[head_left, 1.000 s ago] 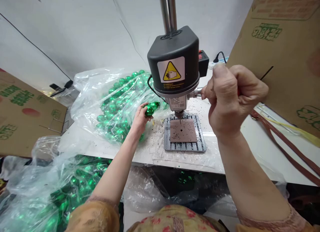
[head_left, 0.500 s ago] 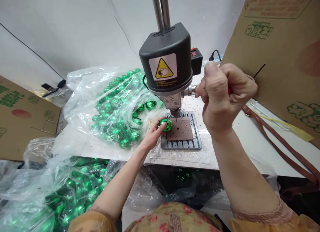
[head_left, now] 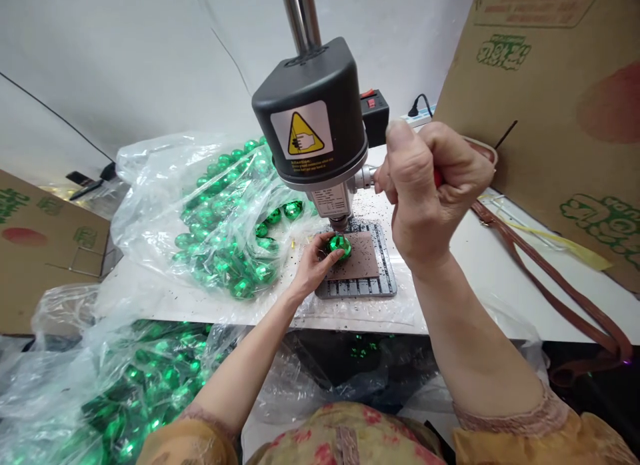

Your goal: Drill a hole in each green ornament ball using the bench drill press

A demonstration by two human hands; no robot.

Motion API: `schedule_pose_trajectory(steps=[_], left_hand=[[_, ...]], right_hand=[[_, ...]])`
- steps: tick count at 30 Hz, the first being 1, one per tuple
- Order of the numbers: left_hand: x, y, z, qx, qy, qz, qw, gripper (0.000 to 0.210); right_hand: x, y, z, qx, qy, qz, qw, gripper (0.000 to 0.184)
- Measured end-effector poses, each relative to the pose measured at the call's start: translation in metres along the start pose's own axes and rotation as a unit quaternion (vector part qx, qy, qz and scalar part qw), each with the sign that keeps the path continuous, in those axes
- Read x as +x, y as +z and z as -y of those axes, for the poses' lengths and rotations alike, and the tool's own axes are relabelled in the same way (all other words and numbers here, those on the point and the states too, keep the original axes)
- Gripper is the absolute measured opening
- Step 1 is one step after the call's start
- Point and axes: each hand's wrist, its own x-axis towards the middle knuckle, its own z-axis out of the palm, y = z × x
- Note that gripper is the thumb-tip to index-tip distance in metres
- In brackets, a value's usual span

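While your left hand (head_left: 316, 261) pinched the ball (head_left: 340, 247) under the drill (head_left: 313, 111), your right hand (head_left: 425, 191) gripped the knob (head_left: 439, 177).

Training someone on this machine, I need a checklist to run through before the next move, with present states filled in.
1. Green ball held by the left hand: ok, fingers and thumb are around it.
2. Right hand on the red handle: ok, closed around it.
3. Left hand well clear of the chuck: not ok, it looks close by.
4. Brown board free of debris: not ok, dark specks lie on it.
5. Ball centred under the chuck: cannot tell from this angle.
6. Red switch set as wanted: cannot tell, too small to read.
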Motion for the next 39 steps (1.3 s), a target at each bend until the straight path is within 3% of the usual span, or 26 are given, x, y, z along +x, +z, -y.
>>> schedule_pose_trajectory(steps=[8,18,25,39], left_hand=[[-0.005,0.018,-0.008,0.098,0.069,-0.018,0.993,0.05],[-0.007,0.025,-0.002,0.065,0.043,-0.032,0.996,0.054],[-0.008,0.027,0.003,0.064,0.064,-0.039,0.995,0.054],[-0.01,0.03,0.004,0.059,0.072,-0.046,0.995,0.052]], right_hand=[[0.0,-0.001,0.001,-0.017,0.008,0.0,1.0,0.055],[-0.006,-0.003,-0.007,0.036,-0.004,0.011,0.999,0.05],[-0.017,-0.002,-0.013,0.056,-0.034,-0.016,0.998,0.051],[-0.027,-0.007,-0.024,0.074,-0.082,-0.013,0.994,0.053]])
